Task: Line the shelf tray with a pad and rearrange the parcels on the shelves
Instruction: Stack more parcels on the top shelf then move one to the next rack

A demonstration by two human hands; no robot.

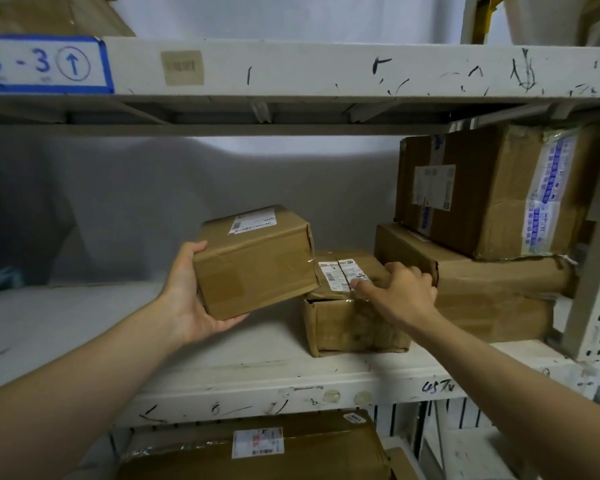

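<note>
From the head camera, the left hand [191,299] grips a small cardboard parcel [257,261] at its near left corner, thumb on the upper left edge and fingers curled under the bottom. The parcel is tilted and lifted off the shelf board [222,344], its right end over the left edge of a second, crumpled parcel [350,317]; whether the two touch cannot be told. A white shipping label lies on the tilted parcel's top face.

The right hand [402,289] rests on top of the crumpled parcel, thumb stretched left onto its white label [340,275], fingers bent over the far right top edge. This parcel sits on the shelf board, near the front, right of the middle.

Just behind and to the right, a flat wide box [478,289] stands on the same shelf, and a large taped box [492,188] is stacked on it, reaching almost to the shelf beam [326,67] above. That beam carries a blue-bordered sign [42,64] reading 3-3 with an upward arrow, and a small barcode sticker [182,67].

The left part of the shelf board is bare white surface with scuffs; I cannot tell whether a pad lies there. On the shelf below, a broad labelled parcel [257,448] lies beneath the front rail [291,393].
</note>
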